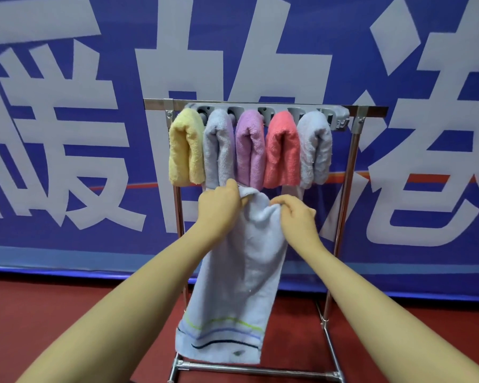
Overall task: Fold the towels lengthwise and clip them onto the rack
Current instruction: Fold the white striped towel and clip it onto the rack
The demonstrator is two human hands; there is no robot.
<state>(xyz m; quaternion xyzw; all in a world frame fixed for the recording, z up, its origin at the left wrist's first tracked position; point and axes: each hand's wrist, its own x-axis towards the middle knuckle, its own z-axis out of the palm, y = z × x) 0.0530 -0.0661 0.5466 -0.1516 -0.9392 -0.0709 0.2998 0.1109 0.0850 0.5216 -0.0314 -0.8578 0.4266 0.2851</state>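
Observation:
A pale blue towel (pixel 241 272) with green and blue stripes near its lower hem hangs lengthwise in front of the metal rack (pixel 346 189). My left hand (pixel 219 207) grips its top left edge and my right hand (pixel 295 214) pinches its top right edge, just below the hung towels. On the grey clip bar (pixel 340 117) hang a yellow towel (pixel 184 150), a light blue towel (pixel 219 150), a purple towel (pixel 249 150), a coral towel (pixel 282 150) and a grey-blue towel (pixel 314 150), each folded over.
A large blue banner (pixel 67 134) with white characters stands right behind the rack. The floor (pixel 67 313) is red. The rack's base bar (pixel 255 370) runs low across the front, below the hanging towel's hem.

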